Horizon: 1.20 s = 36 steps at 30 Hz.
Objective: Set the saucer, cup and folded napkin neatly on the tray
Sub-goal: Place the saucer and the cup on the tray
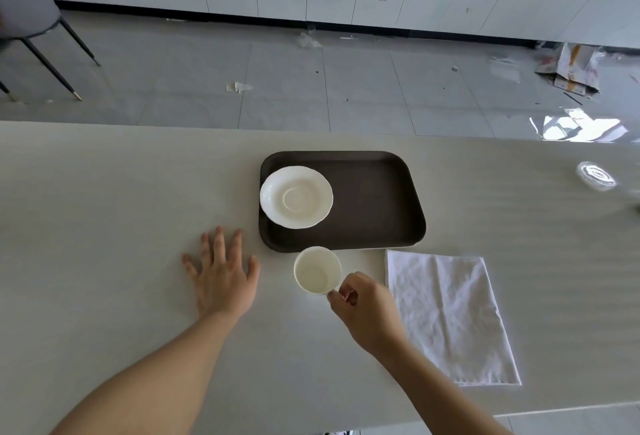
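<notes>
Where fingers pinch its handle — cup (317,270) in right hand (367,310), left hand (223,272) flat, empty.

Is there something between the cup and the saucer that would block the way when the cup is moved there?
Nothing visible blocks it. The cup, gripped by the right hand, stands on the table just outside the tray. Only the tray's low near rim and bare tray surface lie before the saucer.

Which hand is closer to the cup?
Right. The right hand pinches the cup at its near right side; the left hand lies flat on the table, apart, to its left.
</notes>
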Available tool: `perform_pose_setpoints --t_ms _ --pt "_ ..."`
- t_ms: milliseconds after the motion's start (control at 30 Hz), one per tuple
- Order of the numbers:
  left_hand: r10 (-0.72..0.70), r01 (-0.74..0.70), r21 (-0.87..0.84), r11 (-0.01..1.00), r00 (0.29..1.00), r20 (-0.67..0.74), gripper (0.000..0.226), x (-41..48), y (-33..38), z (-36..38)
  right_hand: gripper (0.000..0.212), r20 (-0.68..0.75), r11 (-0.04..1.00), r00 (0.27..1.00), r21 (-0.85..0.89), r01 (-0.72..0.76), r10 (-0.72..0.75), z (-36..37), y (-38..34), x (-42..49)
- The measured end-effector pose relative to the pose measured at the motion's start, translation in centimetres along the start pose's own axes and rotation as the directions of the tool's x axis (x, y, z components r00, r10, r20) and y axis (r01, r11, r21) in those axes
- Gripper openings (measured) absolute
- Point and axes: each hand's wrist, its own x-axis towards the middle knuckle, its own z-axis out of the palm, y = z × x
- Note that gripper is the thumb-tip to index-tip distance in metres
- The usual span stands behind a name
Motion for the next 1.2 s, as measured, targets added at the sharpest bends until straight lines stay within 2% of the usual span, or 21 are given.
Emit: perform_pose_setpoints --t_ms 333,567,700,967,1200 --pt "0.003 -0.002 0.026 1.000 1.000 -0.006 0.063 0.0 -0.1 0.0 0.029 -0.166 0.971 0.972 0.202 -0.131 0.166 -3.1 0.6 6.2" --pt "0.002 -0.001 0.034 0.999 1.000 -0.021 0.065 0.0 -0.1 0.0 0.031 -0.219 0.945 0.941 0.257 -0.200 0.259 -2.7 0.8 10.9" --pt "-0.001 0.002 0.037 0.999 1.000 -0.025 0.065 0.1 0.0 0.0 0.035 -0.227 0.932 0.928 0.283 -0.227 0.295 -1.7 0.7 11.5" --pt "-0.008 0.009 0.056 0.998 1.000 -0.016 0.064 0.1 0.0 0.0 0.032 -0.208 0.932 0.939 0.298 -0.206 0.274 -1.0 0.4 11.5" --pt "-0.002 0.002 0.062 0.998 1.000 -0.007 0.064 0.1 0.0 0.0 0.041 -0.186 0.919 0.937 0.325 -0.224 0.294 -1.4 1.3 11.2"
